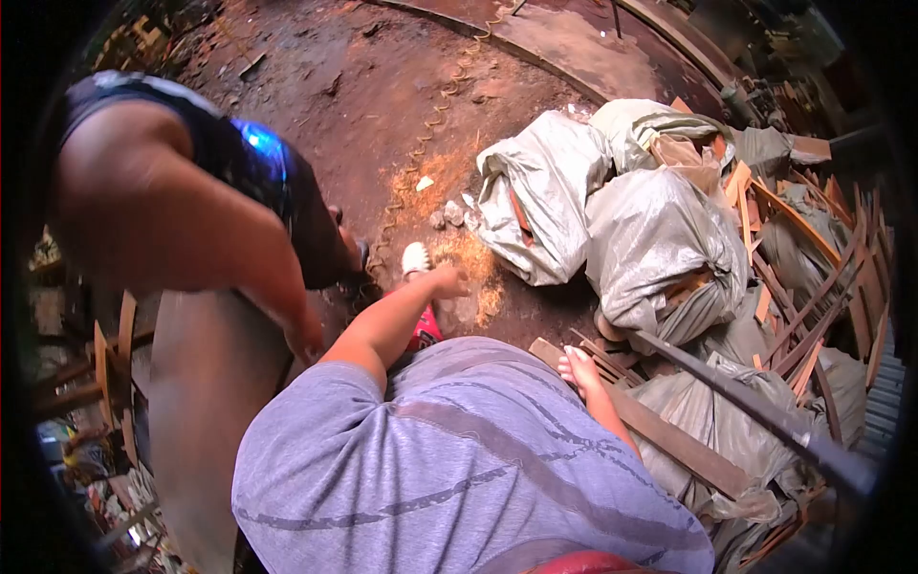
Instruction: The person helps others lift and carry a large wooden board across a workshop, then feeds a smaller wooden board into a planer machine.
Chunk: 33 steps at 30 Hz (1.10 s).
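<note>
My left hand (pixel 448 281) reaches forward above the dirt floor, near my white-and-red shoe (pixel 416 258). Its fingers are slightly blurred but look apart, with nothing visible in them. Close to my right side, my right hand (pixel 579 370) has its fingers loosely extended and shows nothing held. It is near wooden planks (pixel 684 450), though contact cannot be made out. Ahead to the right stand large whitish sacks (pixel 660 249), the nearest bulging with wood scraps showing through an opening. Another whitish sack (pixel 540 196) leans beside them.
At the left another person (pixel 172 191) bends, one arm reaching down beside a large brownish panel (pixel 196 411). A coiled hose (pixel 421 143) crosses the dirt floor (pixel 325 86). Sawdust (pixel 473 263) lies ahead. A dark pole (pixel 765 411) slants at right, by piled wood strips (pixel 841 277).
</note>
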### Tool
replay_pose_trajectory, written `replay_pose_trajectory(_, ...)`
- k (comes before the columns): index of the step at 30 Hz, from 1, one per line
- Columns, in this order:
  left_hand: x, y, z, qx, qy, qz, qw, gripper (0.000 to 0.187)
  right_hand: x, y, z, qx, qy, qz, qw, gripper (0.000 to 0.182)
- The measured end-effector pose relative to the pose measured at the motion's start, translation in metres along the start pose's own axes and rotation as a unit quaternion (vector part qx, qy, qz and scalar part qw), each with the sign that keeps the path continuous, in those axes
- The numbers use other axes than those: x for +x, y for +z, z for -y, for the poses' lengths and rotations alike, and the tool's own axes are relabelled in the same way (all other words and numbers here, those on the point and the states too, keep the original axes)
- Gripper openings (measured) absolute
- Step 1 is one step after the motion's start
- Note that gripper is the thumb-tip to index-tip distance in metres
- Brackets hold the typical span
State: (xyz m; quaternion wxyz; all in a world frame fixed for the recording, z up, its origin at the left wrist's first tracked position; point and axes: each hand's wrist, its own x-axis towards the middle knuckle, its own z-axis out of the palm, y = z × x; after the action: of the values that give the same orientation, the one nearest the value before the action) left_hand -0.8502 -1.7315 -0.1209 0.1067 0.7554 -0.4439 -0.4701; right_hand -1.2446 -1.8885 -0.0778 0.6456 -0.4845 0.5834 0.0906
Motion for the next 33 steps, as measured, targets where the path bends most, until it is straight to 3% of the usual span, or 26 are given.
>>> replay_pose_trajectory(3,0.073,-0.029,0.036,0.045,0.016,0.058,0.997,0.059,0.015,0.023,0.036,0.001,0.01,-0.038,0.999,0.043)
replay_pose_trajectory(5,0.118,-0.058,0.057,0.03,0.049,0.073,0.996,0.059,0.038,0.032,0.051,-0.03,-0.049,-0.069,0.996,0.037)
replay_pose_trajectory(7,0.17,-0.092,0.082,0.077,0.065,0.124,0.987,0.051,0.056,0.023,0.06,-0.082,-0.06,-0.041,0.994,0.03)
replay_pose_trajectory(10,0.197,-0.2,0.084,0.065,0.118,0.098,0.986,0.046,0.088,0.015,0.088,-0.092,0.014,0.028,0.995,0.029)
replay_pose_trajectory(11,0.212,-0.227,0.095,0.013,0.066,0.061,0.996,0.049,0.101,0.016,0.079,-0.073,0.022,0.082,0.994,0.031)
replay_pose_trajectory(12,0.212,-0.274,0.096,0.019,0.058,0.018,0.998,0.054,0.072,0.037,0.183,-0.268,-0.002,0.016,0.963,0.034)
replay_pose_trajectory(13,0.211,-0.324,0.092,0.029,0.02,0.0,0.999,0.057,0.117,0.02,0.176,-0.255,-0.004,0.027,0.967,0.033)
replay_pose_trajectory(14,0.224,-0.356,0.114,-0.024,0.028,-0.055,0.998,0.059,0.144,0.014,0.192,-0.236,-0.074,-0.018,0.969,0.028)
replay_pose_trajectory(15,0.245,-0.387,0.141,-0.103,-0.002,-0.066,0.993,0.056,0.149,0.029,0.245,-0.129,0.035,-0.11,0.985,0.023)
replay_pose_trajectory(16,0.244,-0.429,0.145,-0.105,-0.027,-0.071,0.992,0.054,0.162,0.038,0.283,-0.091,0.05,-0.133,0.986,0.02)
replay_pose_trajectory(18,0.236,-0.528,0.162,0.09,-0.022,-0.144,0.985,0.051,0.209,0.043,0.339,-0.17,-0.032,-0.09,0.981,0.027)
replay_pose_trajectory(19,0.24,-0.579,0.181,0.115,-0.027,-0.134,0.984,0.05,0.234,0.052,0.371,-0.206,-0.075,-0.078,0.973,0.029)
replay_pose_trajectory(22,0.202,-0.724,0.212,0.18,-0.021,-0.257,0.949,0.053,0.306,0.079,0.471,-0.223,-0.101,-0.028,0.969,0.034)
replay_pose_trajectory(24,0.168,-0.785,0.236,0.312,-0.022,-0.243,0.918,0.051,0.362,0.096,0.533,-0.263,-0.107,-0.01,0.959,0.035)
replay_pose_trajectory(25,0.151,-0.806,0.232,0.317,-0.068,-0.21,0.922,0.048,0.392,0.106,0.566,-0.301,-0.098,-0.001,0.949,0.037)
replay_pose_trajectory(26,0.131,-0.817,0.227,0.317,-0.113,-0.173,0.925,0.046,0.42,0.117,0.595,-0.302,-0.102,0.006,0.948,0.037)
replay_pose_trajectory(28,0.139,-0.804,0.328,0.275,-0.062,-0.224,0.933,0.049,0.511,0.142,0.699,-0.41,-0.133,0.051,0.901,0.034)
replay_pose_trajectory(30,0.119,-0.772,0.308,0.063,-0.239,-0.164,0.955,0.055,0.57,0.171,0.762,-0.514,-0.133,0.101,0.841,0.032)
replay_pose_trajectory(32,0.122,-0.704,0.334,-0.054,-0.227,-0.237,0.943,0.052,0.573,0.196,0.835,-0.526,-0.164,0.112,0.827,0.032)
replay_pose_trajectory(33,0.125,-0.671,0.327,-0.167,-0.243,-0.347,0.89,0.031,0.621,0.212,0.867,-0.525,-0.349,0.118,0.767,0.033)
